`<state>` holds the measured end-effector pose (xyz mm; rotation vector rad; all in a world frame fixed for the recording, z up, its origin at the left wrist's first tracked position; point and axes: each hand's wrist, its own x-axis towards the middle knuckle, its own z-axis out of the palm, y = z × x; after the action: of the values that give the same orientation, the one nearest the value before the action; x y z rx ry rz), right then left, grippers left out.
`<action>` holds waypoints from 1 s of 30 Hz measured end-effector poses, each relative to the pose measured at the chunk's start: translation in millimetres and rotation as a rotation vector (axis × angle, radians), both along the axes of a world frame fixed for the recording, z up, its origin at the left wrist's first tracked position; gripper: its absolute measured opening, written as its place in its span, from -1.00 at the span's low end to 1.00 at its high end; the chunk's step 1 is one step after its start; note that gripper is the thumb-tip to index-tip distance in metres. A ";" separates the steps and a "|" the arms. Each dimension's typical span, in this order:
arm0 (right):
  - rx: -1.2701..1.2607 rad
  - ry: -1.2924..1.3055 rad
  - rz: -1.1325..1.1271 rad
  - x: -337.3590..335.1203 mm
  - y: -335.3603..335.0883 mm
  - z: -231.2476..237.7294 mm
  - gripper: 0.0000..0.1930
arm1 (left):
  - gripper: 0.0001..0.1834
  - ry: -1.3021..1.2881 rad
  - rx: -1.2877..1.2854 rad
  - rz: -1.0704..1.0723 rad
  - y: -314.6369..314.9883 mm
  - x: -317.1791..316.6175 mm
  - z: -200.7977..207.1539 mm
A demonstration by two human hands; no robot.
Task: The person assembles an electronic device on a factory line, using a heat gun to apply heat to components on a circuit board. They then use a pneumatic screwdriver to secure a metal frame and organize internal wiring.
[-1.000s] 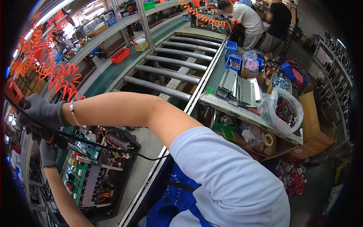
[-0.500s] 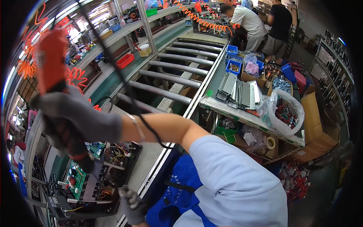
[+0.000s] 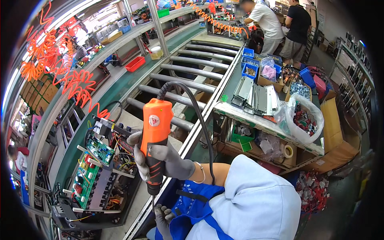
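Note:
My right hand [image 3: 172, 158], in a grey glove, is wrapped around an orange and black electric screwdriver [image 3: 157, 122]. The tool points downward, its thin bit hanging below the black nose and its black cable looping off the top. My left hand [image 3: 163, 220], also gloved, is low in the picture close to the bit's tip. Its fingers are curled, and what they hold, if anything, is hidden. Left of both hands lies an open electronics chassis [image 3: 106, 180] with green circuit boards [image 3: 86, 180], wiring and a black frame.
A roller conveyor [image 3: 184, 76] runs away behind the chassis. To the right stands a bench [image 3: 228, 108] with metal brackets [image 3: 256, 96], blue bins [image 3: 250, 71] and a bag of parts [image 3: 304, 120]. Orange coiled hoses [image 3: 80, 86] hang at left. Two people work at the far end.
My right hand has swung the screwdriver from the upper left, over the chassis, to in front of my body. The left hand has shifted slightly right and down, and the bit is now near it.

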<state>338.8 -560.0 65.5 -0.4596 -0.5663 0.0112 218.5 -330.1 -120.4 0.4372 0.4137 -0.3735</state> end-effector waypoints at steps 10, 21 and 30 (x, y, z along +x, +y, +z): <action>0.061 -0.099 0.044 -21.0 -8.6 5.9 -0.40 | -0.78 0.061 -0.040 0.071 -16.9 -1.2 32.5; 0.025 -0.108 0.146 -12.8 18.0 3.0 -0.38 | -0.71 0.067 -0.377 0.083 -2.9 -1.3 37.2; 0.010 -0.045 0.164 10.3 31.5 -11.3 -0.36 | -0.49 -0.075 -0.552 0.037 18.6 2.5 -3.3</action>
<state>349.2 -528.5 54.2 -0.4032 -0.6471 0.1552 221.0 -311.5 -123.7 -0.0942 0.2308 -0.4162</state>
